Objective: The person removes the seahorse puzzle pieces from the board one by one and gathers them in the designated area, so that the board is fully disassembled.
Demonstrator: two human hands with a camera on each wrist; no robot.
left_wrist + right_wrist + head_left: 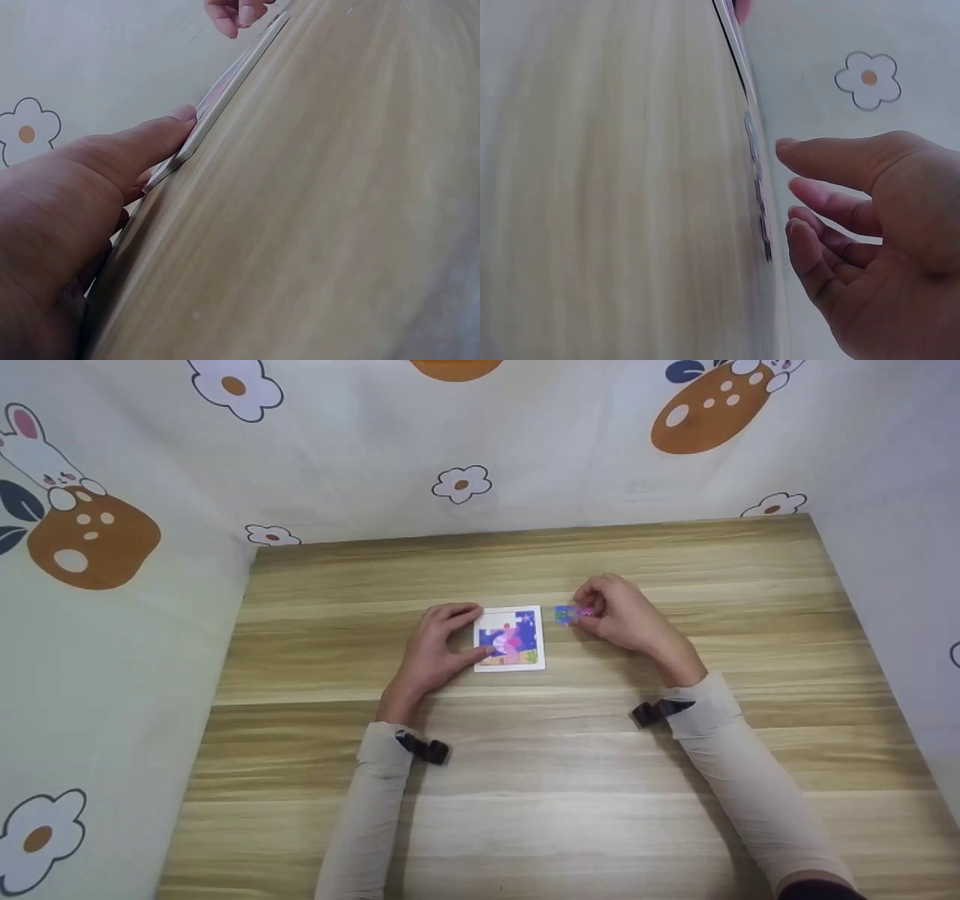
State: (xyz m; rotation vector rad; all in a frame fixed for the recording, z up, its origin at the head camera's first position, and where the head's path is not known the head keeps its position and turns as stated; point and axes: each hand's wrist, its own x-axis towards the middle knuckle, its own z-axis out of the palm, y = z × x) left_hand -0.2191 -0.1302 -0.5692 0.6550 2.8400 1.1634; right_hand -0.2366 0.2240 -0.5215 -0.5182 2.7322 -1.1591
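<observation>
A small square jigsaw puzzle [527,637] in a white frame lies flat on the wooden table, part of its picture filled and a pale patch at the upper left. My left hand [439,649] rests at its left side. That thumb lies straight across the frame, and the index fingertip touches the upper left corner. Right of the frame lie several loose jigsaw pieces [564,614], blue and pink. My right hand [889,217] hovers just over them with loosely bent fingers; a gap shows between fingertips and pieces in the right wrist view.
The wooden table [525,780] ends at a patterned cloth wall [360,465] behind, with similar walls at left and right. Dark wrist cameras [426,748] sit on both sleeves, low over the tabletop.
</observation>
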